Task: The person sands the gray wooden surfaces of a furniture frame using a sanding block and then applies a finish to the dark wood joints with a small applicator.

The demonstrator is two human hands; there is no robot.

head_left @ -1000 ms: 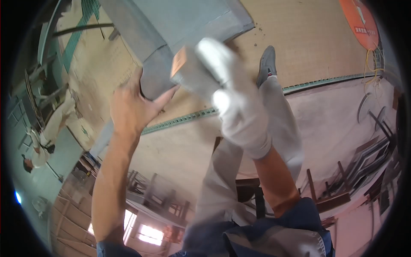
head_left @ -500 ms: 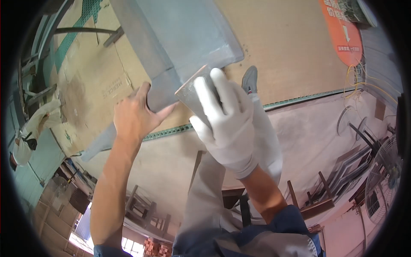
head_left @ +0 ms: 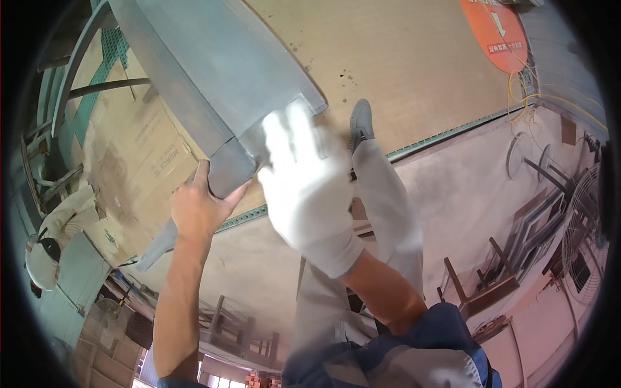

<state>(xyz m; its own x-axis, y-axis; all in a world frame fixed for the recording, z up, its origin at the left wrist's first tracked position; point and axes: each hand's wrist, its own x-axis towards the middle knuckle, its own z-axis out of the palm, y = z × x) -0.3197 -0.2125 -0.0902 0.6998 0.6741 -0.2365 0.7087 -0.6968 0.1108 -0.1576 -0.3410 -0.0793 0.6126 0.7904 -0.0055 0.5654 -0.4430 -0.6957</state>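
A grey-coated wooden furniture piece (head_left: 213, 58), with a broad panel and a side rail, lies on the cardboard-covered bench. My bare left hand (head_left: 199, 202) grips the rounded end of its rail (head_left: 231, 169), thumb and fingers on opposite sides. My right hand (head_left: 307, 178), in a white glove and smeared by motion, lies over the panel's near corner with its fingers pointing away from me. Beneath those fingers, the flat dark sanding pad is mostly hidden; its edge barely shows.
Cardboard (head_left: 162, 139) covers the bench, which has a green perforated edge (head_left: 446, 143). Curved grey parts (head_left: 84, 58) stand at the far left, near another person (head_left: 48, 252). An orange sign (head_left: 495, 32) and yellow cord (head_left: 517, 87) are at the right, a fan (head_left: 582, 239) beyond.
My right hand has turned the sanding pad down and moved left onto the panel's corner. The grey piece appears shifted left and nearer in view. My left hand keeps its grip on the rail end.
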